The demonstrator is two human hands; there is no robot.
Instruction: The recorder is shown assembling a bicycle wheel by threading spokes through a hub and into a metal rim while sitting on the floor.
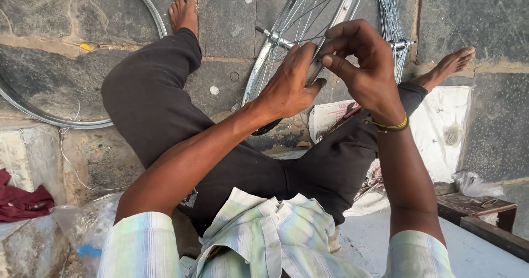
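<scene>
Bare rim (33, 110) lies off to your left on the stone floor. Your left hand (289, 85) clamps the spoked wheel's rim (330, 22) between your knees, right hand (361, 63) fingers pinched together at it. Looks light and stiff; spokes bend easily, so grip the rim. Loose spokes (390, 13) lie right.

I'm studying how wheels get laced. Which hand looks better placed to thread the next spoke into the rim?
Probably the right hand: its fingertips pinch at the rim, and the bundle of spokes lies just beyond it. The left hand grips the rim, steadying it.
</scene>
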